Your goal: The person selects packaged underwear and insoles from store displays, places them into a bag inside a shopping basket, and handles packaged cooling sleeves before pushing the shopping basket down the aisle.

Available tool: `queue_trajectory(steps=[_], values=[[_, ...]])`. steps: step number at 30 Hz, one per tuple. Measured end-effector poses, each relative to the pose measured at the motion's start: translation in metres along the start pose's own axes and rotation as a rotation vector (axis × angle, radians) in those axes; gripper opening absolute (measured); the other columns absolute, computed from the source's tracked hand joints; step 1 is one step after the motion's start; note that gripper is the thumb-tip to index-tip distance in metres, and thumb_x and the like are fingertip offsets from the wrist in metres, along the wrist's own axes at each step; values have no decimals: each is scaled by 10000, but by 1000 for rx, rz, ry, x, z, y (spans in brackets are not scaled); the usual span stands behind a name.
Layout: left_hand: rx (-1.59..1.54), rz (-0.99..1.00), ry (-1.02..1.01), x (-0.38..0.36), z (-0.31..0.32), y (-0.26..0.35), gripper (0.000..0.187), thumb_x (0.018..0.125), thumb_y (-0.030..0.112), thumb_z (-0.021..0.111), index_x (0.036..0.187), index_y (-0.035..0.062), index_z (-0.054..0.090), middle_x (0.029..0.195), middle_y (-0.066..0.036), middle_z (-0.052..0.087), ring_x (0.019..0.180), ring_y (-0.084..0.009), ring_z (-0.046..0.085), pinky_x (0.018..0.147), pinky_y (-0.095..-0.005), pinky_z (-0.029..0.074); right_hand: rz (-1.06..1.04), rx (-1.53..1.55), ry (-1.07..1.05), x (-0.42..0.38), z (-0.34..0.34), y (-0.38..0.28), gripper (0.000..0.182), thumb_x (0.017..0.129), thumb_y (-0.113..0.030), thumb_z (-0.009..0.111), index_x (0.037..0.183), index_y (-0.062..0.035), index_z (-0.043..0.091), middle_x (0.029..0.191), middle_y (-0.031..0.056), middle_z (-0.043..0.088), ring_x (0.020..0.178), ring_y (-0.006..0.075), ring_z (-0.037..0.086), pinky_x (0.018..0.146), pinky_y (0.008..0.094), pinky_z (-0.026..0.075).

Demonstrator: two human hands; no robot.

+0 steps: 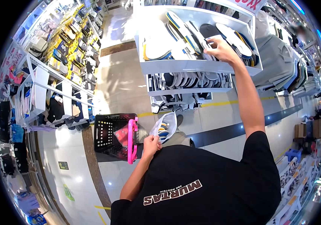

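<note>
My right hand [222, 50] reaches into the top white bin [201, 68], its fingers curled on a light-coloured sock [209, 56] among the upright socks. Several flat, rounded socks with white, yellow, blue and black edges [184, 32] fill that bin. Lower down, near my body, my left hand [151, 145] is closed on the rim of a translucent plastic bag [171, 122]. Inside the bag lie several similar striped socks [163, 133]. Part of what my right fingertips grip is hidden by the hand.
A black shopping basket [106, 150] with a pink handle [132, 138] and a red package stands left of the bag. Lower bins [190, 90] hold more socks. Grey garments [276, 60] hang at right; packaged goods [65, 45] line the left racks.
</note>
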State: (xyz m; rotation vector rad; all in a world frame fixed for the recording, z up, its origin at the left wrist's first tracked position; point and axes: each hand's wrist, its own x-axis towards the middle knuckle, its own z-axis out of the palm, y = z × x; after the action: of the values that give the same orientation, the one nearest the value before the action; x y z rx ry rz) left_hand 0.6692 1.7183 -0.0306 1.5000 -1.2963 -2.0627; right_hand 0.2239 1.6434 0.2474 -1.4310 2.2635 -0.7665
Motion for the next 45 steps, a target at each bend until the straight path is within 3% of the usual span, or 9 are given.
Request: queue_trajectory(steps=[4, 7, 10, 16, 20, 29, 36, 40, 45], values=[[9, -19, 13, -1, -1, 4, 289, 952, 196, 585, 735, 12, 532, 659, -111, 611, 476, -145, 573, 425, -271, 454, 104, -238, 238, 12, -10, 19, 563, 778, -256, 668, 1252, 41, 605, 1048, 203, 697, 960, 282, 670, 858, 349, 514], [-4, -14, 9, -3, -3, 5, 274, 951, 193, 586, 754, 8, 541, 666, -114, 613, 477, -142, 571, 427, -268, 453, 28, 139, 95, 23, -48, 62, 379, 808, -232, 651, 1060, 48, 694, 898, 76, 683, 823, 150, 611, 712, 278, 467], [-30, -28, 19, -5, -5, 7, 261, 950, 197, 586, 774, 8, 551, 674, -112, 616, 481, -134, 572, 430, -262, 453, 88, 376, 353, 22, -68, 76, 319, 829, -189, 625, 1045, 30, 711, 916, 78, 688, 815, 148, 609, 739, 273, 470], [-20, -25, -40, -1, 1, 9, 270, 951, 214, 583, 777, 10, 554, 679, -109, 619, 486, -123, 570, 432, -256, 456, 103, 849, 202, 24, -57, 54, 217, 844, -169, 657, 992, -11, 669, 940, 56, 664, 830, 161, 643, 748, 277, 521], [-5, -2, -55, 1, 5, 10, 275, 953, 214, 582, 774, 7, 552, 679, -113, 619, 486, -122, 565, 431, -261, 454, 115, 994, 41, 44, -2, 31, 305, 841, -225, 705, 1053, -11, 654, 939, 70, 666, 838, 172, 636, 686, 293, 499], [-24, 19, -4, -8, 5, 8, 276, 959, 210, 573, 781, -1, 566, 672, -106, 621, 492, -122, 576, 436, -258, 452, 52, 247, -70, 57, 22, -7, 581, 797, -369, 794, 1180, 34, 624, 1037, 128, 683, 911, 174, 648, 792, 292, 510], [-25, 37, 0, -5, 8, 2, 282, 947, 218, 584, 767, 1, 572, 664, -106, 625, 491, -126, 591, 430, -260, 454, 30, 367, -129, 60, 32, -16, 618, 688, -357, 885, 1117, 26, 657, 1001, 107, 708, 858, 174, 674, 778, 299, 532], [-30, 51, 11, -5, 7, 8, 280, 941, 212, 584, 756, 1, 573, 643, -102, 615, 472, -129, 584, 422, -267, 456, 54, 466, -3, 48, 34, -26, 564, 718, -213, 864, 1104, 95, 591, 972, 174, 677, 842, 249, 690, 713, 361, 566], [-31, 64, 0, -6, 3, 21, 278, 964, 220, 579, 787, 6, 574, 651, -92, 615, 486, -107, 587, 424, -232, 452, -124, 617, -19, 19, 19, -35, 542, 804, -283, 797, 1191, 34, 590, 1037, 109, 681, 888, 166, 670, 771, 297, 542]])
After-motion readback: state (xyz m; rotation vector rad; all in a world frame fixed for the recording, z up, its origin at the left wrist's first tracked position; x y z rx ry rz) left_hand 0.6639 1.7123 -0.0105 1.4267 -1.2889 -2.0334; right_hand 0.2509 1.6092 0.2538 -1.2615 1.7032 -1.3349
